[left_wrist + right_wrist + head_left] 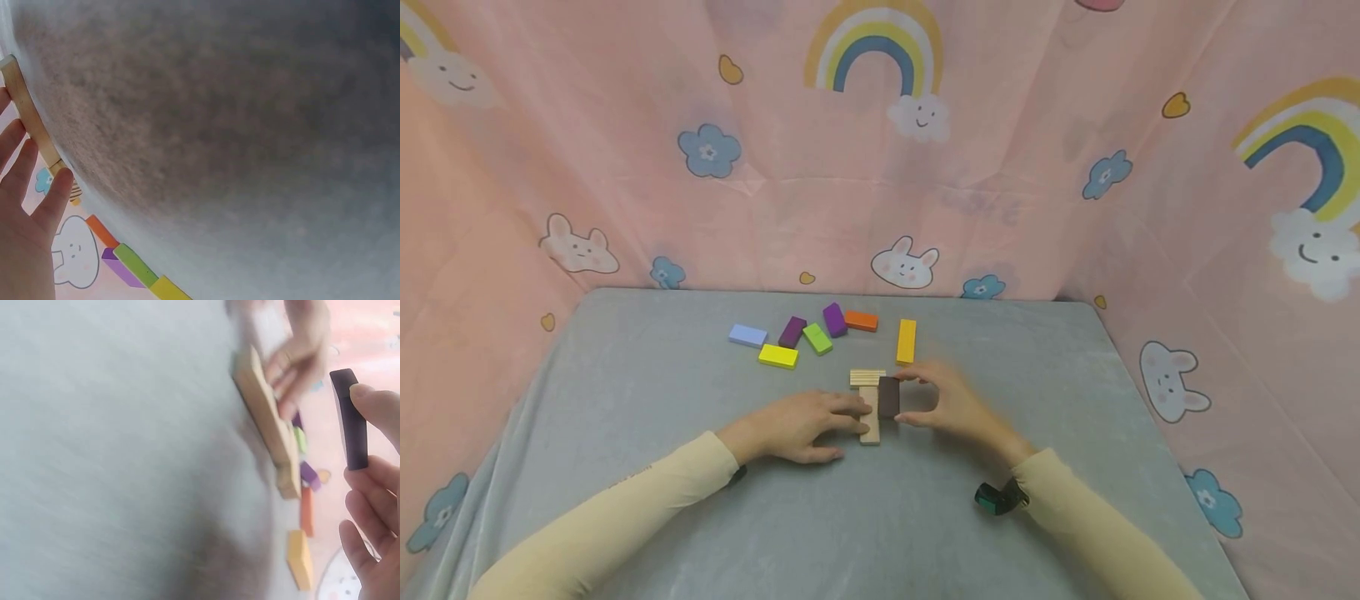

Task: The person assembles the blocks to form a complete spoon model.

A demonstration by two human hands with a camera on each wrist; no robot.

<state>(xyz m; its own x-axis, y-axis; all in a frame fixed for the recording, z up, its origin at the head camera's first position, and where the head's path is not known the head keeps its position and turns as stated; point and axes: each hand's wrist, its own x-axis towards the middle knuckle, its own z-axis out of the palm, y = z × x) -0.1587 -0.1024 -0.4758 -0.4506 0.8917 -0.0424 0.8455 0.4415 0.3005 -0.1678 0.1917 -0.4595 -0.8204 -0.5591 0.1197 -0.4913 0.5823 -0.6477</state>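
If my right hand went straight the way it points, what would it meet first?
Past the brown block it grips, your right hand probably meets the wooden block your left hand touches; heights are unclear.

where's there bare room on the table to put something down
Bare table lies right of the yellow-orange block and right hand; left of the light blue block; and between the sleeves, nearest the person. It is crowded among the coloured blocks at the back and by the left hand, around the dark block and pale blocks.
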